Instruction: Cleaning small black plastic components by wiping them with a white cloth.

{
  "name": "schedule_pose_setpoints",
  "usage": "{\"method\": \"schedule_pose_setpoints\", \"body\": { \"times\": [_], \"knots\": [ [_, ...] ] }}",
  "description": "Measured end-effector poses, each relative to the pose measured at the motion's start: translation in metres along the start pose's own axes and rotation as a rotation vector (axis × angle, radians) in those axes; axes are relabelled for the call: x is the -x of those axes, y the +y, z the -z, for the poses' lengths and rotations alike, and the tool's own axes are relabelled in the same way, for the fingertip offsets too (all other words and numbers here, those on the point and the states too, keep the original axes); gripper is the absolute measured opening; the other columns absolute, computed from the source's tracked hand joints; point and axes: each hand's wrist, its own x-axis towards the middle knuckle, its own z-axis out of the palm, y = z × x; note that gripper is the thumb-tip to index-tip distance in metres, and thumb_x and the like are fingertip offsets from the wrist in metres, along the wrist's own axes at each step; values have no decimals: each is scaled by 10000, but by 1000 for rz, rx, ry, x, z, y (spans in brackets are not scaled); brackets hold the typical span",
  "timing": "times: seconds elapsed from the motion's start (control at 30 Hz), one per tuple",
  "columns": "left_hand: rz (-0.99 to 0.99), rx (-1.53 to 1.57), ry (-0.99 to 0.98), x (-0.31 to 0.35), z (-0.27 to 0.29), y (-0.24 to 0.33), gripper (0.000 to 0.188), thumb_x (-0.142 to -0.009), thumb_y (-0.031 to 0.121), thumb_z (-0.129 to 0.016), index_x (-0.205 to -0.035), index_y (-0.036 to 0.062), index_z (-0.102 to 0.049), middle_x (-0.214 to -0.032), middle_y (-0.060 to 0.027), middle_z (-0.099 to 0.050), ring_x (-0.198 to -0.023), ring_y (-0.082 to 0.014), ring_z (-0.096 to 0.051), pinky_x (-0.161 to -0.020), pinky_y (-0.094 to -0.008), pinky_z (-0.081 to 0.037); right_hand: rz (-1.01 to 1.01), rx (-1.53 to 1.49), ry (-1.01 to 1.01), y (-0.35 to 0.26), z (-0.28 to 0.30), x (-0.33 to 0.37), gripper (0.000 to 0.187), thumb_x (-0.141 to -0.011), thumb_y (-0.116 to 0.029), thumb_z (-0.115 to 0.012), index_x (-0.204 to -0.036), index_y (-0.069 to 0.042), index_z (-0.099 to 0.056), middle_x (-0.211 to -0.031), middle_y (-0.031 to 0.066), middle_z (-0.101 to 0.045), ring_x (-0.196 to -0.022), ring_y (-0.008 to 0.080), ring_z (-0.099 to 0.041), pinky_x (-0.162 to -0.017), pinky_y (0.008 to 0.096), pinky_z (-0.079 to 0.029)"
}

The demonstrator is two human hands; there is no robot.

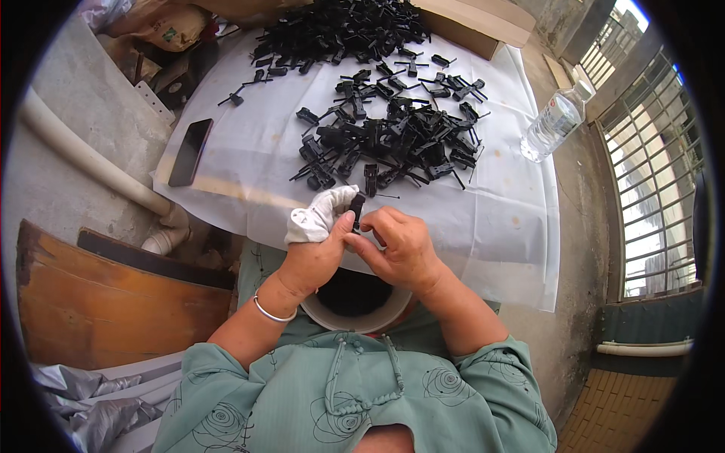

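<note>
My left hand point(311, 260) wears a white cloth glove point(317, 219) over its fingers, with the thumb bare. Pinched upright in it is a small black plastic part point(358, 204). My right hand point(406, 245) meets it from the right, thumb and forefinger closed at the lower end of the same part; any smaller piece between those fingertips is hidden. Just beyond both hands lies a loose heap of similar black plastic parts point(393, 140), many with thin rods sticking out. Below the hands, a pale bucket point(362, 326) in my lap has dark contents.
A white plastic sheet point(249, 136) covers the table. On it are a bigger pile of black parts point(347, 30) at the back, a cardboard box point(483, 23), a phone point(191, 152) and a water bottle point(555, 121). A wooden board point(113, 302) leans at left.
</note>
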Motion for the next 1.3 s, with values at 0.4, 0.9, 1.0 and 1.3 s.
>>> {"method": "schedule_pose_setpoints", "body": {
  "times": [0.4, 0.9, 1.0, 1.3],
  "knots": [
    [105, -292, -97, 10, 4, 9, 249, -845, 16, -568, -1091, -2, -528, -844, -8, -571, -648, -39, -503, -584, -190, -432, -232, -245, -161, 9, 3, -1, 271, -918, -178, -509, -712, -2, -521, -595, 70, -490, -552, 161, -434, -530, 289, -375],
    [-328, -707, 15, 16, -2, 9, 294, -769, -16, -587, -1059, -48, -560, -953, -133, -607, -832, -204, -590, -766, -286, -469, -262, -214, -233, 11, -7, 2, 280, -927, -162, -473, -712, 11, -519, -579, 88, -489, -531, 142, -413, -520, 299, -388],
    [-376, -792, 16, 16, 1, 2, 291, -765, -16, -590, -1053, -49, -564, -963, -145, -609, -851, -222, -597, -778, -295, -470, -348, -243, -163, 11, -19, 6, 277, -929, -164, -471, -728, 16, -532, -583, 87, -496, -530, 143, -412, -519, 294, -387],
    [-87, -217, -37, 12, 7, 2, 261, -864, 46, -561, -1108, 23, -471, -894, -42, -559, -718, -72, -492, -627, -211, -437, -358, -372, -186, 8, 0, -1, 195, -891, -162, -543, -794, 3, -581, -608, 101, -508, -551, 151, -446, -524, 293, -398]
  ]
}}
